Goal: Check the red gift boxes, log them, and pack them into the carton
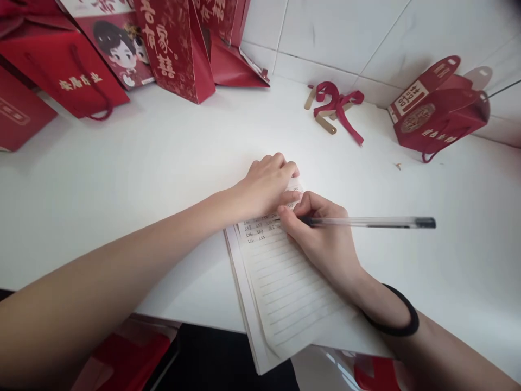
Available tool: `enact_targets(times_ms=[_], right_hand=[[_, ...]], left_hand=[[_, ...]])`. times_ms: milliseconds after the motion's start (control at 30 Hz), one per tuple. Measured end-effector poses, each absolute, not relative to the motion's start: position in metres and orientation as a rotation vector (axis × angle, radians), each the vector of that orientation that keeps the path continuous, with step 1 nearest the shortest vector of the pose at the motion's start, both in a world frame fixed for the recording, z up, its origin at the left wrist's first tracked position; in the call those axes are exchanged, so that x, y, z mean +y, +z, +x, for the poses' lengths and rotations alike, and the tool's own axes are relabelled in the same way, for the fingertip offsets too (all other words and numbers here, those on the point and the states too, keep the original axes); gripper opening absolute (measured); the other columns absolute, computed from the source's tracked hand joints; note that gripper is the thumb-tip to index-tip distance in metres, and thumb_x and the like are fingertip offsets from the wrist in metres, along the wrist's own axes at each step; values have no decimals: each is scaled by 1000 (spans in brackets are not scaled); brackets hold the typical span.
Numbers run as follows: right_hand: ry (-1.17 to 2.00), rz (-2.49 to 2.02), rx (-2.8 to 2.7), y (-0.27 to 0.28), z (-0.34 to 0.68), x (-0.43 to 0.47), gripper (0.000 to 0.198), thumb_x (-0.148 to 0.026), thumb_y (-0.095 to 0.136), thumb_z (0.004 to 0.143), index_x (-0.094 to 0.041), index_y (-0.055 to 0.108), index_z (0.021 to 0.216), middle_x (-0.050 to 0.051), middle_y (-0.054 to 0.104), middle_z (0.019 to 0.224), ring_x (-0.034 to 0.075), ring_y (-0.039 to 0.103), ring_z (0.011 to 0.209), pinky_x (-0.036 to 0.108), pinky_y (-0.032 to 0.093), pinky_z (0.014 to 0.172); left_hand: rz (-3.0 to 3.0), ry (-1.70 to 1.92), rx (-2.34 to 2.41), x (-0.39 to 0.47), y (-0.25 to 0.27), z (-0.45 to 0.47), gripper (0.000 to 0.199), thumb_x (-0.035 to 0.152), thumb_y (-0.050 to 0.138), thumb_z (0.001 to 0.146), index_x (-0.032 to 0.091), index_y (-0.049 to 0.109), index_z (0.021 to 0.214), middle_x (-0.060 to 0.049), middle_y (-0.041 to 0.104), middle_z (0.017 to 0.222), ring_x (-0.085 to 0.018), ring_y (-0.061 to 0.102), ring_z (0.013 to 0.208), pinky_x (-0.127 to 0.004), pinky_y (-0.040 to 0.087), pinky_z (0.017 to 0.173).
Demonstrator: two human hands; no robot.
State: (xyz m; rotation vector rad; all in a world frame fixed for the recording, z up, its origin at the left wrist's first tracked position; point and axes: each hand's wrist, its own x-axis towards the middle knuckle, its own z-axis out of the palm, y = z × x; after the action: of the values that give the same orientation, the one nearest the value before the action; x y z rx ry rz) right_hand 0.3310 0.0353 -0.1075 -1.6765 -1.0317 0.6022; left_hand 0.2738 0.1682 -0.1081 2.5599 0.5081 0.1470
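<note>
A lined notebook (293, 293) lies at a slant, its lower end hanging past the table's front edge. Short handwritten rows fill the upper part of the page; the lower lines are blank. My left hand (271, 182) rests across the top of the page, fingers bent, with its thumb apart from the index finger. Some of its fingertips are hidden. In my right hand (325, 233) is a clear-barrelled pen (378, 222) with a dark end cap, pinched near the tip. The pen's point meets the page beside the writing, close to my left thumb.
Red gift bags and boxes (175, 49) stand along the back left. Dark red ribbon (337, 103) with gold tags lies near the tiled wall (325, 32). Red paper boxes (439, 114) stand at the back right. A tiny gold piece (398, 165) lies on the white table (163, 146).
</note>
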Motion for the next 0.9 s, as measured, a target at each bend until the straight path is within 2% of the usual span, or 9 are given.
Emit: enact_targets(times_ms=[167,333,533,733,900], right_hand=[[499,-1746,-1104,-107,326,35,36,-19,55,78,-20,29,54,-5,36,52,7,30,45,21,28,41],[453,-1790,-1180,-106,327,35,32,-14,53,78,-19,33,54,-6,38,53,6,30,46,20,27,43],[402,-1802,-1262,-105,327,36,30,-11,52,74,-19,31,53,-7,30,49,7,27,46,20,25,42],[420,-1825,-1220,-105,327,35,31,-15,53,77,-19,35,53,-6,37,49,7,30,44,21,27,42],[367,-1829,-1251,-104,326,35,29,-12,51,75,-19,34,53,-6,35,48,7,29,44,21,25,42]], left_hand=[[2646,306,419,171,-119,276,26,36,54,83,18,54,101,-8,48,104,-29,45,106,-49,31,93],[2661,371,382,172,-125,276,25,39,51,85,20,54,101,-7,49,106,-29,43,110,-48,31,94],[2661,370,390,171,-124,277,25,38,52,84,20,54,101,-7,49,106,-30,43,111,-49,29,95],[2679,346,412,171,-123,277,26,40,53,83,20,54,100,-7,49,106,-30,44,109,-48,30,94],[2682,341,421,171,-123,278,27,41,54,83,20,55,100,-7,50,105,-29,45,107,-48,31,93]])
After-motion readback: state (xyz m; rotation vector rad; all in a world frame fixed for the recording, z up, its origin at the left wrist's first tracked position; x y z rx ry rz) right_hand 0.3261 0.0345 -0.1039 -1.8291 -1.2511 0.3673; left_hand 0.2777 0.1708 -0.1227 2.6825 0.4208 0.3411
